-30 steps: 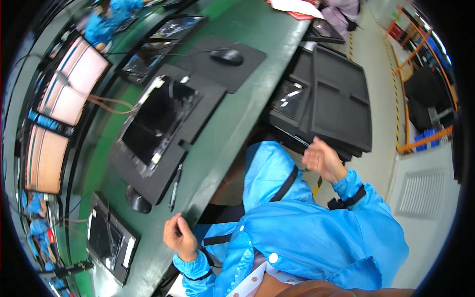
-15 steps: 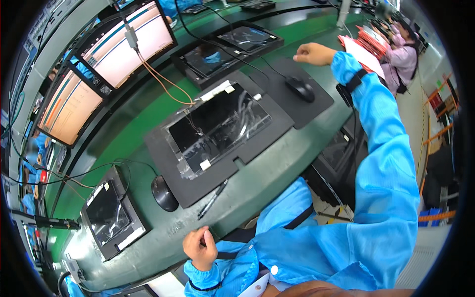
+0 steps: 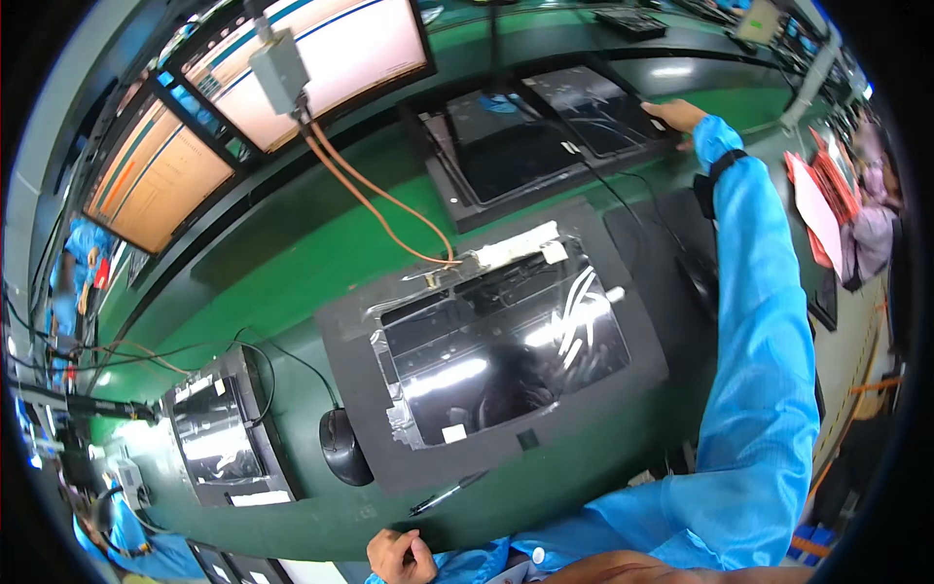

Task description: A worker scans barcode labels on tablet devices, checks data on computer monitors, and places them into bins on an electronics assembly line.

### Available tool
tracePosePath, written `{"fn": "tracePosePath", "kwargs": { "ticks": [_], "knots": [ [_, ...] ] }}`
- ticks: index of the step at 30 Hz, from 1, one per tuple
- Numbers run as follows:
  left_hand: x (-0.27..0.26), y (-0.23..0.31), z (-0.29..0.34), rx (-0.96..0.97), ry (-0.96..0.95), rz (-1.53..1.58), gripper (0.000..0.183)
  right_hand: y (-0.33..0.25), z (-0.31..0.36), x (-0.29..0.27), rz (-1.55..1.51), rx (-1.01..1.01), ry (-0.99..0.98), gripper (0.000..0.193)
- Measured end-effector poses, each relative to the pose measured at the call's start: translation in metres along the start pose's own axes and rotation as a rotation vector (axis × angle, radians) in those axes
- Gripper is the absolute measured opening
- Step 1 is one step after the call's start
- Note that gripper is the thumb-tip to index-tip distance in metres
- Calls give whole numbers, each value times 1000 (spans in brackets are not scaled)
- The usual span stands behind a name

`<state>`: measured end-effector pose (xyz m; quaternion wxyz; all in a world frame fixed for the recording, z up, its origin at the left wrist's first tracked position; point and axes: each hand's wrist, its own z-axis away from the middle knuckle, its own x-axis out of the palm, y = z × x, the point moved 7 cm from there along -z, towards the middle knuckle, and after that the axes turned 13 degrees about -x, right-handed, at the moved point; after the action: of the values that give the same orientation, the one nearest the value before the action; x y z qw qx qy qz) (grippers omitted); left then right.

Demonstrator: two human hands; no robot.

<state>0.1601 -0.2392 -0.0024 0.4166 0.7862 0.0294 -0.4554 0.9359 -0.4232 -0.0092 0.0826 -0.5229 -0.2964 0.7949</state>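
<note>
We see the right hand (image 3: pixel 681 117) now at the far right corner of the black tray (image 3: pixel 463 213), whereas half a second ago it is over the bench short of that tray, and a second ago down beside the stacked trays below the table; by our reading, the reach now ends at this tray. Its fingers meet the rim, partly bent, but we cannot tell whether they grip it. The tray lies toward the back of the green table, bearing two dark panels side by side. Our left hand (image 3: pixel 401 557) stays by the near edge, loosely curled, with nothing showing in it, near the pen (image 3: pixel 448 493). Between the hands, the larger screen panel (image 3: pixel 506 360) lies on its black board (image 3: pixel 637 336), untouched, an orange cable (image 3: pixel 375 214) running to its upper edge
</note>
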Motion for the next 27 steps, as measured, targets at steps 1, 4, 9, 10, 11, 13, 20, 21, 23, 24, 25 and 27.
{"fn": "tracePosePath", "kwargs": {
  "ticks": [1, 4, 9, 10, 11, 13, 20, 21, 23, 24, 25, 27],
  "knots": [
    [0, 0, -3, -12, 13, 0, 15, 15, -13, -4, 14, 18, 44, 73],
    [1, 8, -6, 18, 17, -34, 17, -2, -14, 8, -58, 26, 18, 85],
    [1, 10, -9, 26, 10, 9, 18, -12, -14, 23, -281, -41, -123, 73],
    [-1, 11, -10, 24, 17, 8, 18, -18, -10, 28, -380, -41, -145, 56],
    [0, 10, -10, 14, -11, 10, 18, -22, -4, 29, -379, -46, -146, 56],
    [2, 12, -11, 7, -42, 15, 18, -31, 14, 30, -528, -73, -118, 51],
    [10, -1, -2, 44, 96, 92, 14, 14, 26, -19, -585, 29, 27, 47],
    [10, 0, -2, 52, 85, 99, 14, 30, 31, -28, -605, 30, 99, 43],
    [9, 3, 0, 74, 94, 74, 14, 40, 66, -36, -772, 35, 131, 41],
    [8, 4, 2, 82, 81, 67, 15, 50, 84, -45, -778, 45, 159, 40],
    [8, 5, 2, 92, 72, 76, 15, 64, 103, -53, -787, 59, 190, 39],
    [9, 6, 0, 141, 59, 99, 16, 120, 124, -69, -910, 70, 253, 42]
  ]
}}
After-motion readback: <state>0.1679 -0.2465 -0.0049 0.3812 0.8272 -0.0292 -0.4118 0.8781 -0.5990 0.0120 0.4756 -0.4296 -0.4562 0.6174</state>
